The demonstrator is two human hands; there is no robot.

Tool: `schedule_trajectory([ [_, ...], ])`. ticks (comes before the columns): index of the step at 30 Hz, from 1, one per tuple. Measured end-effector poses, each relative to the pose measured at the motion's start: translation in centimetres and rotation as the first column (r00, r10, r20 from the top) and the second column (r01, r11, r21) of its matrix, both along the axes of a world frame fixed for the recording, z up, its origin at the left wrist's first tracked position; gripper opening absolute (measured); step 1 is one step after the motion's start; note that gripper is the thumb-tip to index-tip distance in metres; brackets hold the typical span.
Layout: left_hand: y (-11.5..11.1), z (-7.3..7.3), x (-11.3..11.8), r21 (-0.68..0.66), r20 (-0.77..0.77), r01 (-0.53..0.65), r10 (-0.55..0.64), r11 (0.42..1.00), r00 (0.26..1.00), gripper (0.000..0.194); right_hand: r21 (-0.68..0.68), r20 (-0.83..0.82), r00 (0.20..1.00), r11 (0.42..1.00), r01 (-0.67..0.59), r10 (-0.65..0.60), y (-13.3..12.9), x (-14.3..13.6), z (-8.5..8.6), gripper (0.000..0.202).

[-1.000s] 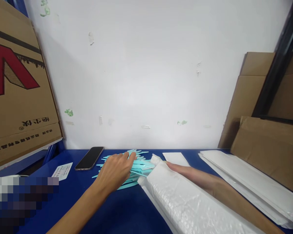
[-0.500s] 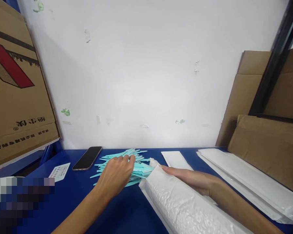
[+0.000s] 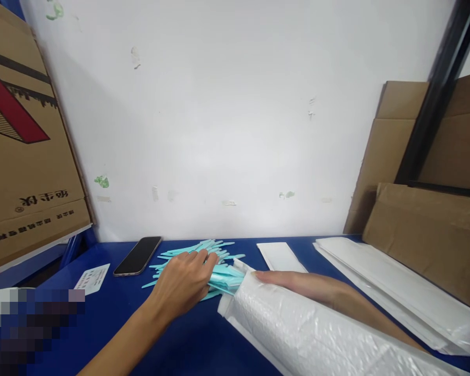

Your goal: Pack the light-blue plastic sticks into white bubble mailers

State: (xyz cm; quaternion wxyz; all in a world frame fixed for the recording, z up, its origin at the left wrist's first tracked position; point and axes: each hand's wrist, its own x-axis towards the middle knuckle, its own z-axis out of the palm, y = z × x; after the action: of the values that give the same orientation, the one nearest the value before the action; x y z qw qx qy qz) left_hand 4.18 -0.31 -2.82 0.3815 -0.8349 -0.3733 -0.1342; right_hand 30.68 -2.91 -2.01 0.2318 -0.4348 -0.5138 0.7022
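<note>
My left hand (image 3: 190, 277) is closed round a bunch of thin turquoise plastic sticks (image 3: 227, 277), whose right ends sit in the mouth of a white padded mailer bag (image 3: 297, 318). More turquoise sticks (image 3: 203, 248) lie in a loose pile on the blue table, behind and beside my left hand. My right hand (image 3: 282, 279) grips the bag's upper edge near its opening, the thumb on top and the other fingers hidden behind the bag. The bag slants from the middle down to the lower right.
A black phone (image 3: 138, 256) and a white printed card (image 3: 93, 278) lie on the blue table (image 3: 215, 339) at left. Behind the bag is a flat white packet (image 3: 281, 256). White mailers (image 3: 395, 292) lie at right beside cardboard (image 3: 431, 235); a large carton (image 3: 27, 156) stands at left.
The bag's mouth has shifted slightly left and its body lies flatter towards the right. My right forearm has moved lower behind it. The whole view has shifted a little.
</note>
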Motion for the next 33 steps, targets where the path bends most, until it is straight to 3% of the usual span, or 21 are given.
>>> schedule_trajectory([
  [8,0.0,-0.4,0.3,-0.128,0.088,0.099,-0.088,0.987,0.992,0.014,0.033,0.002,0.998,0.997,-0.068,0.068,-0.1,-0.8,0.3,0.041],
  [13,0.1,-1.1,0.3,-0.222,0.139,0.201,-0.173,0.954,0.975,0.054,0.048,-0.076,0.994,0.996,-0.080,0.084,-0.4,-1.3,-0.4,0.040],
  [17,-0.2,-0.9,0.4,-0.251,0.052,0.162,-0.154,0.954,0.987,0.072,0.011,-0.176,0.980,0.995,-0.096,0.096,-0.6,-1.7,-1.3,0.047],
  [23,-0.8,-0.7,1.2,-0.267,-0.091,0.086,-0.114,0.960,0.989,0.087,-0.006,-0.082,0.989,0.993,-0.120,0.119,-1.6,-3.3,-1.1,0.038],
  [27,-0.8,-0.7,1.6,-0.229,-0.050,0.057,-0.070,0.972,0.996,0.080,0.016,-0.119,0.988,0.995,-0.101,0.103,-1.8,-4.3,-1.2,0.036],
  [33,-0.5,-0.4,1.4,-0.233,0.182,-0.114,0.158,0.966,0.971,0.059,0.016,-0.114,0.993,1.000,-0.005,0.007,-1.6,-4.3,-1.5,0.035],
])
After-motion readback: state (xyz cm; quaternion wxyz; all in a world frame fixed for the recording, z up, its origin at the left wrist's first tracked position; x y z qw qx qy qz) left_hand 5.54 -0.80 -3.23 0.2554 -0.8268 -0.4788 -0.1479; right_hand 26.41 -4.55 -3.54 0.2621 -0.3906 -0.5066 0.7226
